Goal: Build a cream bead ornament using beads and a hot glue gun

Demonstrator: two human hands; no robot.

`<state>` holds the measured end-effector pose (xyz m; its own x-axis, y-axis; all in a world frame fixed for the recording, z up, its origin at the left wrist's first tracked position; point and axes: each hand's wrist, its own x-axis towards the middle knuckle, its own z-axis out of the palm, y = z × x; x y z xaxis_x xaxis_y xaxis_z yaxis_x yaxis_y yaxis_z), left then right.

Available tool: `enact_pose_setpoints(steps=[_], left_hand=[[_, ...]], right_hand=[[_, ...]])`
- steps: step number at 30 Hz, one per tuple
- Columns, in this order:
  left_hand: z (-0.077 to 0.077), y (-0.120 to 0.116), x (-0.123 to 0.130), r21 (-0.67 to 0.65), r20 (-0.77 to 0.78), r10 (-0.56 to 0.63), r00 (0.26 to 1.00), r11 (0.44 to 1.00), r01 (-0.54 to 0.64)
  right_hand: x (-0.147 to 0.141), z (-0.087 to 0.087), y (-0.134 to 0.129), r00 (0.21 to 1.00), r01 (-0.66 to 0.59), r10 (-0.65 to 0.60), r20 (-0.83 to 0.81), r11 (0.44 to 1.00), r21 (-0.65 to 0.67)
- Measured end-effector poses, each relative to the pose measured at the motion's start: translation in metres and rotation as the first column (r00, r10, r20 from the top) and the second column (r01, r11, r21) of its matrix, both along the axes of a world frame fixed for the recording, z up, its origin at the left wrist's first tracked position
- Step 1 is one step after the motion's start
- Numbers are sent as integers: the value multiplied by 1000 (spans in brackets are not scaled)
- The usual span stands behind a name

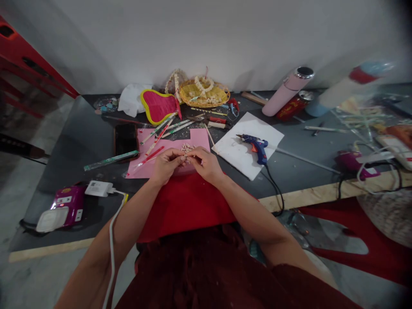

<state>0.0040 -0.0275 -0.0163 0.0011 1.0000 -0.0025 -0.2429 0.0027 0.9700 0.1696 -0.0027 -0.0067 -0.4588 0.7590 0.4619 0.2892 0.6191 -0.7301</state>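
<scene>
My left hand and my right hand meet over a pink sheet, thumbs and fingertips pinched together. Whatever sits between the fingertips is too small to make out. Just beyond them lies a cluster of small pale pieces, partly covered by the fingers. Red cloth spreads below the hands. To the left of my left hand is a red stick in a clear wrapper. A blue glue gun rests on a white board, right of my right hand.
Behind the sheet stand a yellow basket and a pink-and-yellow shape. A phone and purple power strip lie left. A pink flask and red can are back right. A white cable crosses my left arm.
</scene>
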Motion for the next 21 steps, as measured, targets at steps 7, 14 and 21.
enact_pose_setpoints(steps=[7, 14, 21], left_hand=[[2, 0, 2, 1, 26, 43, 999, 999, -43], [3, -1, 2, 40, -52, 39, 998, 999, -37], [2, -1, 2, 97, -123, 45, 991, 995, -33]], right_hand=[[0, -5, 2, 998, 41, -46, -46, 995, -95], [0, 1, -1, 997, 53, -58, -48, 993, -101], [-1, 3, -3, 997, 75, -77, -16, 991, -107]])
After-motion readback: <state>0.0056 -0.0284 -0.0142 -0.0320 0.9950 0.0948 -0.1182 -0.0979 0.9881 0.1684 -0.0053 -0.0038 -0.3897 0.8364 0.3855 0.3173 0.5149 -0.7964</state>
